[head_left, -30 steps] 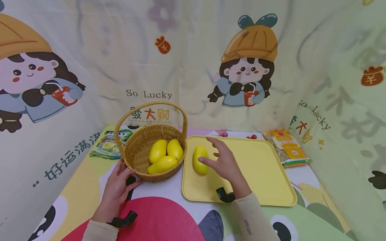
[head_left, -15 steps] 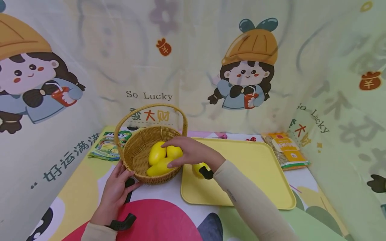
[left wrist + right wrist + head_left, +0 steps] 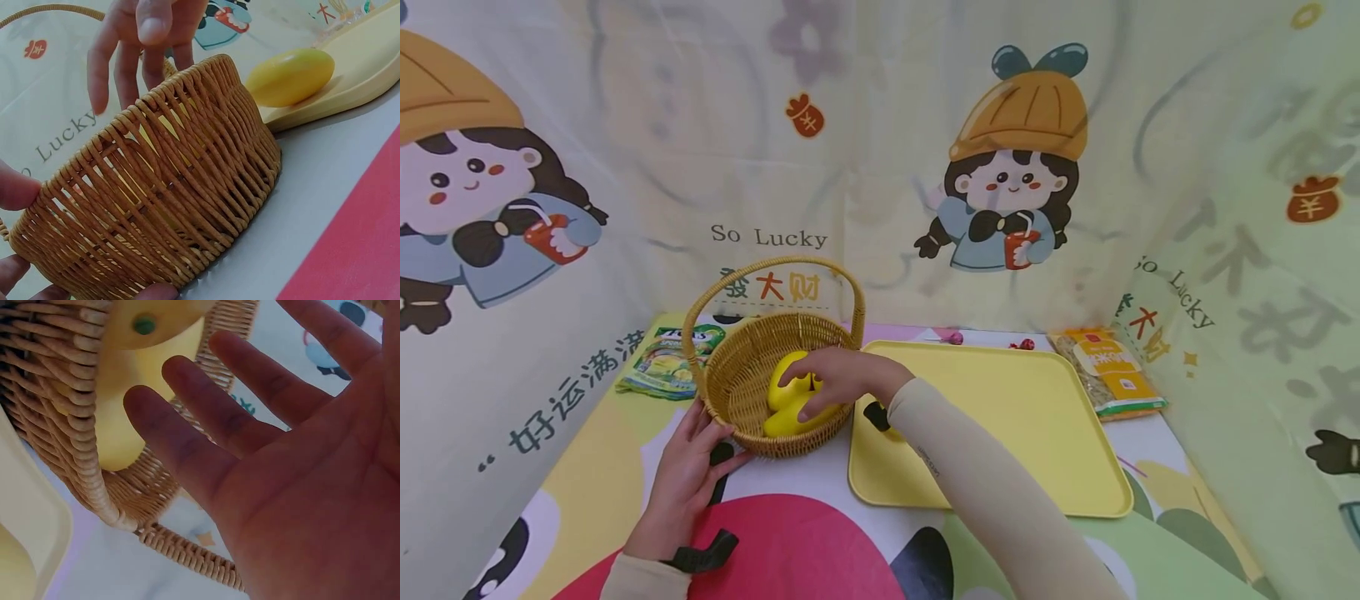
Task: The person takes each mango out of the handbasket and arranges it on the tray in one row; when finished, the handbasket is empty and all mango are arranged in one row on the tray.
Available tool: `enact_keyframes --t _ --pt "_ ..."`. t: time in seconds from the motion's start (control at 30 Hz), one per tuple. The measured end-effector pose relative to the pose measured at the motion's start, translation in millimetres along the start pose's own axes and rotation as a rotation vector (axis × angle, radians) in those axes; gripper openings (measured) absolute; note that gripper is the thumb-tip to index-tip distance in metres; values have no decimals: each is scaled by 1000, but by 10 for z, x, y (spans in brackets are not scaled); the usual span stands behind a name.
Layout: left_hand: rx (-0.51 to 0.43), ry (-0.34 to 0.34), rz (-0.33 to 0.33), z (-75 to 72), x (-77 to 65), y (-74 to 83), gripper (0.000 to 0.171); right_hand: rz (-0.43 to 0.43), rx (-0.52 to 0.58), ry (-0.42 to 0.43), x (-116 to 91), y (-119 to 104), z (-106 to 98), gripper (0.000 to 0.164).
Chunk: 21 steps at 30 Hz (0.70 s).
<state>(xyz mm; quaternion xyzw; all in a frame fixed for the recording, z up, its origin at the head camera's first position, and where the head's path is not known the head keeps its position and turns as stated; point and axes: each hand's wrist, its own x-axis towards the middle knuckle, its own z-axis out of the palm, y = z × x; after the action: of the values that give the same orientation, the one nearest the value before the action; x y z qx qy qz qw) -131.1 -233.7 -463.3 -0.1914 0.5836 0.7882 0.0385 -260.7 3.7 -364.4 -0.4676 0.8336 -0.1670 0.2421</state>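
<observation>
A round wicker basket with a tall arched handle stands on the table, yellow mangoes inside. My left hand holds the basket's near left side, fingers against the rim and wall, as the left wrist view also shows. Above the mangoes hovers my right hand, its fingers spread and slightly bent, holding nothing. In the right wrist view a mango with a green stem spot lies near those fingertips. Another mango rests on the yellow tray; in the head view my right wrist mostly hides it.
A green snack packet lies behind and left of the basket. At the back right is an orange packet. Lollipops lie behind the tray. Printed cloth walls close in the table on three sides.
My right hand has moved left from above the mango on the tray to over the mangoes in the basket. My left hand has stayed on the basket.
</observation>
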Motion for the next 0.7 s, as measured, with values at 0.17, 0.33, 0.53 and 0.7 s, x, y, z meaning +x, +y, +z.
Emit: enact_keyframes --t 0.17,0.33,0.53,0.7 --pt "1 0 -3 -4 -12 -4 84 20 -44 -30 58 -34 36 57" --pt "8 12 -15 -6 -23 -6 84 43 -109 -51 111 -61 91 54" --pt "-1 8 -8 2 -19 -11 85 89 -112 -68 145 -105 148 51" --pt "-6 12 -9 5 -31 -8 86 97 -140 -79 149 -130 201 48"
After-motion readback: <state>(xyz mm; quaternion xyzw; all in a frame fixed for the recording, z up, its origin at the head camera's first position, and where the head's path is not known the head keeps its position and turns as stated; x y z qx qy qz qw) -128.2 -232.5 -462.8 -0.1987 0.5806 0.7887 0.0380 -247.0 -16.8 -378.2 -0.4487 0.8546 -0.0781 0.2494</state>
